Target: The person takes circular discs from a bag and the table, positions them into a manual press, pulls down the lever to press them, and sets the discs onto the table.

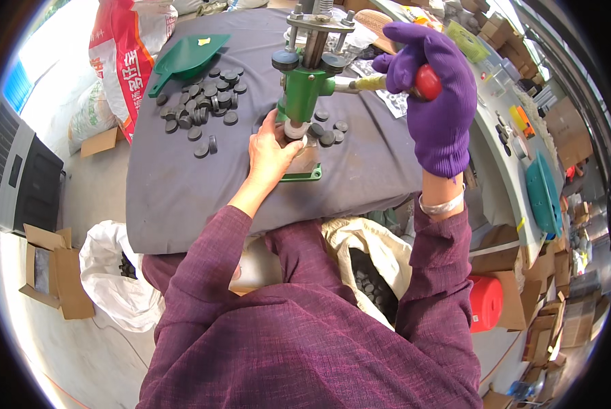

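A green hand press (301,95) stands on the cloth-covered table. My bare left hand (268,155) is at its foot, thumb and fingers closed around the spot beneath the white tip (294,129) of the ram; whatever they hold there is hidden. In a purple glove, my right hand (443,102) grips the red ball knob (428,82) at the end of the press lever (352,86), which sticks out to the right. Several black round discs (327,138) lie just right of the press. A larger pile of such discs (207,102) is spread left of it.
A green dustpan (190,58) rests at the table's far left. Open white sacks (111,286) (387,242) holding dark pieces flank my legs. To the right runs a side bench with a teal basket (541,194). A red container (486,303) and cardboard boxes (59,273) stand on the floor.
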A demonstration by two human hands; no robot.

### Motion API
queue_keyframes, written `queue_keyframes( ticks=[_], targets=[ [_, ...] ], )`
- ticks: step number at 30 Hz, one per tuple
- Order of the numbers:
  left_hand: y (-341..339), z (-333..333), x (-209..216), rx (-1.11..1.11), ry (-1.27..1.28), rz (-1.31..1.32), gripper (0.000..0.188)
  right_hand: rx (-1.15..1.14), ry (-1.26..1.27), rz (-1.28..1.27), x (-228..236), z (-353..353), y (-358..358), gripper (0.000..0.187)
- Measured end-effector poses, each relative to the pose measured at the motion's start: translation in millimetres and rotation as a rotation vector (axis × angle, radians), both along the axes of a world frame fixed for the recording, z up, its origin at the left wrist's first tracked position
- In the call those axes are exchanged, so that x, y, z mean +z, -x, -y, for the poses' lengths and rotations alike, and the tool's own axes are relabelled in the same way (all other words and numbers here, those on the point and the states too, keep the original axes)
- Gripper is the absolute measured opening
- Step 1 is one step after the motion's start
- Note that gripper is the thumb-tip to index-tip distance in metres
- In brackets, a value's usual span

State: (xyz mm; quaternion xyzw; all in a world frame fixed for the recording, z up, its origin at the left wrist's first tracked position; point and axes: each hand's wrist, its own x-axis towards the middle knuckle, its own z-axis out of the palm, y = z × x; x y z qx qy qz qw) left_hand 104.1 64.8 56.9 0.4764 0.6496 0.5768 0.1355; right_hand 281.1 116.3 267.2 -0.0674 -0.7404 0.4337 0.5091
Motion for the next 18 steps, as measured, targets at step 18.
queue_keyframes(
  ticks=[18],
  targets=[
    [54, 47, -6, 0.156, -0.182, -0.473, 0.052, -0.072, -0.337, 0.057, -122, 39, -33, 0.026]
  ],
)
